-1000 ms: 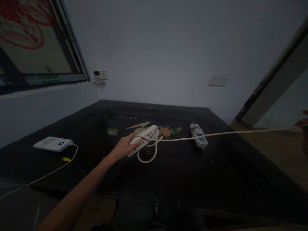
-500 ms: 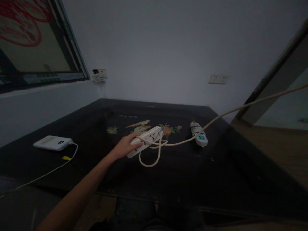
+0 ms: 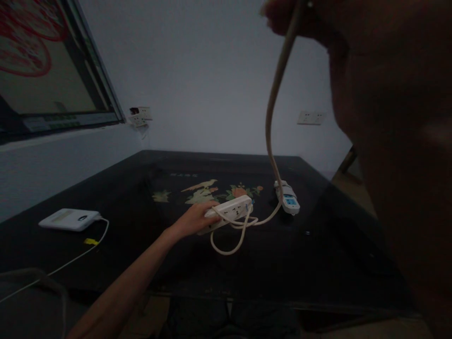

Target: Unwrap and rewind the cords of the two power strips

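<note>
Cord hauled up high, strip pinned to the desk.

Right hand (image 3: 300,19) now up close to the camera at the top of the frame, closed around the cream power cord (image 3: 271,117), where half a second ago the cord ran off low to the right; cord now dropping steeply to a slack loop beside the white plastic power strip (image 3: 229,213). Left hand (image 3: 196,220) gripping the strip's near end, holding it flat on the glossy black desk (image 3: 318,254) with painted flowers. Small white adapter with blue label (image 3: 288,200) lying just beyond; flat white device (image 3: 68,219) well apart, far left.
</note>
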Demonstrator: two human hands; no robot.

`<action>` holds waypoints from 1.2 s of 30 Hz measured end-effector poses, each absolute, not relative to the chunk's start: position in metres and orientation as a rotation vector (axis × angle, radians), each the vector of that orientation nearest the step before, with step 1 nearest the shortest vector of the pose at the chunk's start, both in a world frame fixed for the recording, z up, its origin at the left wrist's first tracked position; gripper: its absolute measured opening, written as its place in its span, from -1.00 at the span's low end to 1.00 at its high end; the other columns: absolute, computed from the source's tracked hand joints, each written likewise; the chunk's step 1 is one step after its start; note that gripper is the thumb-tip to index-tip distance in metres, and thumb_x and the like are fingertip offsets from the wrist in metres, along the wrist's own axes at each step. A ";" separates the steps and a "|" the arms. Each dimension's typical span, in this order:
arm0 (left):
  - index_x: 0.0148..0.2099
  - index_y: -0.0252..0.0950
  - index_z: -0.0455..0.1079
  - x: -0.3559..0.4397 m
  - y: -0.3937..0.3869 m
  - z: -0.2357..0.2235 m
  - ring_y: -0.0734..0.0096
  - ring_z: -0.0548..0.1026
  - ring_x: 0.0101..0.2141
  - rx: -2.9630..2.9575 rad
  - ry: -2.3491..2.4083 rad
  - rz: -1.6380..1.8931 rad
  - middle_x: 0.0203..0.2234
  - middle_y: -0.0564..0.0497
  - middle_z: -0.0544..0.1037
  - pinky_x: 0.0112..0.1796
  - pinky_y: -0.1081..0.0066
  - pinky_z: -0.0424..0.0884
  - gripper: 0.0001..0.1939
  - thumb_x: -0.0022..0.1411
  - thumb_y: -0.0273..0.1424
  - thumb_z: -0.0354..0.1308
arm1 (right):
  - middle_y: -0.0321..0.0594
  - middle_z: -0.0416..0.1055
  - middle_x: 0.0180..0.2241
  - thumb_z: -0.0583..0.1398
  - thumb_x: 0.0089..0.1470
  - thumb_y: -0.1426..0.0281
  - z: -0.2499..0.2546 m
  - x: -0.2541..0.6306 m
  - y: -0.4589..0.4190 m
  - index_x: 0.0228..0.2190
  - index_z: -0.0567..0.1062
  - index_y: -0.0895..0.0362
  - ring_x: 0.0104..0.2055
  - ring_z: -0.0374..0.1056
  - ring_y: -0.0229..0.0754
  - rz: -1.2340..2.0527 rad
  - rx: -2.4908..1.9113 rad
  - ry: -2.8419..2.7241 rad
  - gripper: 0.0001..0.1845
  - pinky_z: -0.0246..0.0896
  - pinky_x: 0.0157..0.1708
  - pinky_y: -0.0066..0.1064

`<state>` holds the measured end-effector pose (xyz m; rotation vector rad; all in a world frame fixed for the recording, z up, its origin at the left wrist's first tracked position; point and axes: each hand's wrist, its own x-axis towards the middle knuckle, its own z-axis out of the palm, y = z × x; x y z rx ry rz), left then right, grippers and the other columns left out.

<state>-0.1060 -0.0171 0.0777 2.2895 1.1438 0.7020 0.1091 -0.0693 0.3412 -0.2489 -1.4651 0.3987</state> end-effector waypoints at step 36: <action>-0.04 -0.32 0.38 -0.098 -0.078 0.096 0.20 0.52 -0.22 1.765 1.178 1.257 -0.17 -0.09 0.55 -0.28 0.39 0.45 -0.57 0.06 -0.22 0.22 | -0.32 0.41 -0.29 0.29 -0.13 0.51 0.161 0.131 0.023 0.01 0.37 -0.02 -0.33 0.47 -0.23 1.258 -0.620 -1.278 -0.38 0.44 -0.26 -0.31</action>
